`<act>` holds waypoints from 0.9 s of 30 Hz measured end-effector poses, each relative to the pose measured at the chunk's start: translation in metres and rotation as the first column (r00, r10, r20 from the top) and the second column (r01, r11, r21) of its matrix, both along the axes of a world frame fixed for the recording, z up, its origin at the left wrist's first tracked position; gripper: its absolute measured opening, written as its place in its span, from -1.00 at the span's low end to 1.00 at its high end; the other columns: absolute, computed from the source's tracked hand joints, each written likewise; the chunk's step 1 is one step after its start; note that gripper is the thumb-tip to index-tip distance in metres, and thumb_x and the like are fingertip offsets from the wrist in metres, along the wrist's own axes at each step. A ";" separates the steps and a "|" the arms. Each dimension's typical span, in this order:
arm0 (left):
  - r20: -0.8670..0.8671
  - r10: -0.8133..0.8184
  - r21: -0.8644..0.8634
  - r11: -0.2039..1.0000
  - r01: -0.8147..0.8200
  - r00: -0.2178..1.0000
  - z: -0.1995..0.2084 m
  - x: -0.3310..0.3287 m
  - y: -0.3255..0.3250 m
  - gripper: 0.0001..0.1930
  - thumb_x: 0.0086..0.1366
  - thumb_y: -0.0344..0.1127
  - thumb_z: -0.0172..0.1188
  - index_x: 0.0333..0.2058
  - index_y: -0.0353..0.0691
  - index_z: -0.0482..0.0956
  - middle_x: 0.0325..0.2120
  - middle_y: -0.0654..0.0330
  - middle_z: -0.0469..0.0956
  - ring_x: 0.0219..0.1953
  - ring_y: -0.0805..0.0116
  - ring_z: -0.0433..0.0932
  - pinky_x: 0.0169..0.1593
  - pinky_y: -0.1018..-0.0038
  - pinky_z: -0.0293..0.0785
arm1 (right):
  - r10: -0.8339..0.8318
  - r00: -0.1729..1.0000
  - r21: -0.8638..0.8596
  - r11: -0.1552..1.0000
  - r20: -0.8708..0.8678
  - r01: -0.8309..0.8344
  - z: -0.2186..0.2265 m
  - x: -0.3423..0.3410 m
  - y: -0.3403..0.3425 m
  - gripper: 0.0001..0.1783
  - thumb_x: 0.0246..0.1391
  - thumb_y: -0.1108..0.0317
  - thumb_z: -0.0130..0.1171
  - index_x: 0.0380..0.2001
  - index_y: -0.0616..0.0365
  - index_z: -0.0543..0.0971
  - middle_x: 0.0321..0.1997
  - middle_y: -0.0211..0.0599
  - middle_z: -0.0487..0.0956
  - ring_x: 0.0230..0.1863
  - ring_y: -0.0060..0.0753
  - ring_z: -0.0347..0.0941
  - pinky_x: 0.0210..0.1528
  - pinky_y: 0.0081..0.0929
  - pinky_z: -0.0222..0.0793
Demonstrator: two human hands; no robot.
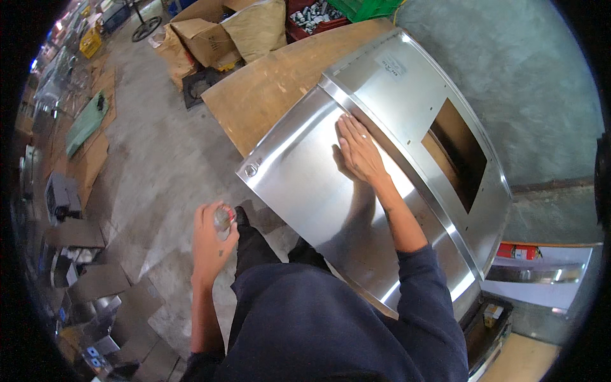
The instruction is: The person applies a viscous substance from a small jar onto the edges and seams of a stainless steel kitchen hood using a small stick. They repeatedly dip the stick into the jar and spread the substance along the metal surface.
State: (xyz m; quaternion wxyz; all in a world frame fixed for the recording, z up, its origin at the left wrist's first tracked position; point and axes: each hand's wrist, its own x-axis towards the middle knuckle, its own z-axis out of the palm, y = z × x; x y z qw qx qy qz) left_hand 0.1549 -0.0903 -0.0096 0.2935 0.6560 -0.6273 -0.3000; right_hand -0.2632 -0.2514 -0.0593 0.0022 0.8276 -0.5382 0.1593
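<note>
- The light is soft and a bit dim, like indoor daylight.
- The big shiny bent steel sheet [356, 191] has bright white glare in a stripe near the person's right hand [358, 151].
- That hand and arm throw a dark, soft shadow on the metal.
- The grey concrete floor [159, 165] looks flat and dull.
- The corners are black, and straight edges bend near the rim.
- Things at the far left edge look small and blurry.

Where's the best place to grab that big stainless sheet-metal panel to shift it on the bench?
Probably grip the steel panel by its near left corner, coming from the floor side: that edge overhangs the wooden bench and is free. The right hand lies flat mid-panel; the left hand holds a small object.
</note>
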 end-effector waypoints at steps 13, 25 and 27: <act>0.027 -0.060 0.133 0.990 0.056 0.998 -0.008 0.167 -0.088 -0.45 0.24 -0.43 0.35 0.23 -0.20 0.50 0.15 -0.06 0.45 0.18 -0.15 0.51 0.17 0.15 0.55 | 0.076 0.995 -0.004 0.997 0.056 -0.076 0.007 0.203 -0.124 -0.38 0.55 0.15 -0.05 0.53 0.19 0.32 0.59 0.11 0.32 0.61 0.15 0.19 0.67 -0.01 0.07; 0.006 -0.216 0.059 0.975 0.215 0.976 -0.016 0.176 -0.160 -0.42 0.23 -0.41 0.40 0.24 -0.18 0.50 0.17 -0.04 0.47 0.20 -0.18 0.53 0.23 0.08 0.50 | -0.604 0.768 -0.185 0.747 0.213 0.639 0.040 0.091 -0.009 -0.66 0.48 0.44 0.05 0.22 0.18 0.58 0.01 0.11 0.72 -0.04 0.05 0.75 -0.11 -0.04 0.69; -0.025 -0.224 0.113 0.968 0.225 0.974 -0.020 0.169 -0.161 -0.41 0.23 -0.41 0.41 0.25 -0.18 0.50 0.19 -0.05 0.47 0.21 -0.19 0.53 0.23 0.07 0.50 | -0.592 0.756 -0.020 0.783 0.280 0.622 0.070 0.083 -0.054 -0.67 0.48 0.45 0.05 0.22 0.15 0.59 0.06 0.11 0.69 0.02 0.03 0.73 -0.11 -0.06 0.69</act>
